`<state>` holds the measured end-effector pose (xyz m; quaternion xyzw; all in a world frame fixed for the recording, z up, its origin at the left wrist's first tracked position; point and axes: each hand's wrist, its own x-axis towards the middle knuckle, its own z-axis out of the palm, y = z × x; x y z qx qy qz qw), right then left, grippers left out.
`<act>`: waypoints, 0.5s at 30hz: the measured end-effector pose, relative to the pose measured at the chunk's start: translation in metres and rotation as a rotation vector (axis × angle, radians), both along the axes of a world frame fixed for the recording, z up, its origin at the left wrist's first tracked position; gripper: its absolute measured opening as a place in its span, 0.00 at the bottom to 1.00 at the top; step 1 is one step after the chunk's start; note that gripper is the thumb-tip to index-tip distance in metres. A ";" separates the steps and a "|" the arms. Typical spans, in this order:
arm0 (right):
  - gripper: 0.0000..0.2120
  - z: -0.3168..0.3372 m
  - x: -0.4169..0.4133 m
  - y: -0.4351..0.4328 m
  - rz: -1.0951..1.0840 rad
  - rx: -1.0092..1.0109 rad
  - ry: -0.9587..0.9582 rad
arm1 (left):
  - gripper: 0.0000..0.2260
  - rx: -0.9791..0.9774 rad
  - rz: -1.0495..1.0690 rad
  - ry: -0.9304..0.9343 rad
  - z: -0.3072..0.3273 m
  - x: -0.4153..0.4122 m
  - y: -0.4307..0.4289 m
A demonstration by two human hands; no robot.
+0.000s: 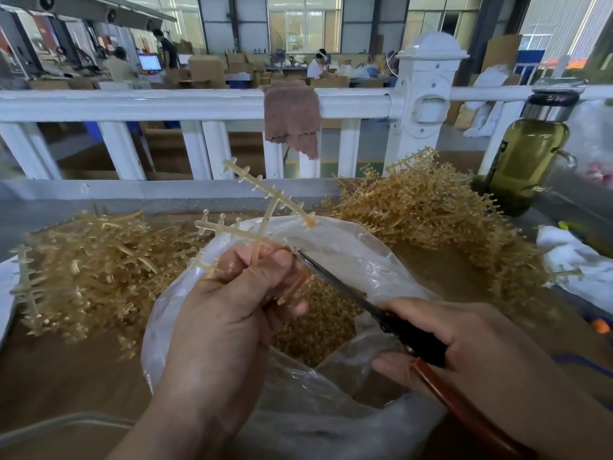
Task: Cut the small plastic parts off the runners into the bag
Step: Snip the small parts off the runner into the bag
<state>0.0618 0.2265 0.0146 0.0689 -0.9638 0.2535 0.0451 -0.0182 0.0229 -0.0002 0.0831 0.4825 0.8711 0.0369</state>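
Left hand (232, 293) pinching a tan runner (262, 207) over the open bag (351, 250) | right hand (464, 343) wrapped round the scissors (408, 338), blade tip at the runner | cut parts (318, 327) piled in the bag | left heap (93, 270) and right heap (431, 210) of runners on the surface (66, 376)

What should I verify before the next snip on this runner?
1. Left hand grips the runner: ok.
2. Right hand holds the scissors by the handles: ok.
3. Runner held over the open bag: ok.
4. Blade tip lined up on a part: cannot tell, blurred.
5. Left fingers clear of the blades: not ok, the tip sits right beside a fingertip.
6. Room in the bag above the cut parts: ok.
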 end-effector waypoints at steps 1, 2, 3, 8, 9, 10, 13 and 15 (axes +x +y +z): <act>0.22 0.000 0.000 0.000 -0.006 -0.002 0.009 | 0.04 -0.004 -0.005 0.007 0.000 0.000 0.000; 0.22 0.000 0.000 0.000 -0.011 -0.001 0.016 | 0.03 -0.008 -0.012 0.014 -0.001 0.000 0.001; 0.22 0.001 0.000 0.000 -0.012 0.003 0.022 | 0.03 -0.013 -0.017 0.018 0.000 0.000 0.001; 0.23 0.000 0.001 0.000 -0.022 0.038 0.047 | 0.06 -0.017 -0.012 0.014 0.000 0.000 0.003; 0.24 -0.001 0.001 0.000 -0.025 0.044 0.053 | 0.06 -0.016 -0.011 0.014 -0.001 0.000 0.002; 0.24 -0.001 0.002 0.000 -0.027 0.049 0.058 | 0.07 -0.017 -0.010 0.013 -0.001 0.000 0.002; 0.25 -0.001 0.002 0.000 -0.026 0.054 0.071 | 0.11 -0.021 -0.013 0.007 -0.002 0.000 0.002; 0.25 -0.002 0.002 0.000 -0.024 0.057 0.081 | 0.11 -0.019 -0.012 0.009 -0.003 0.000 0.002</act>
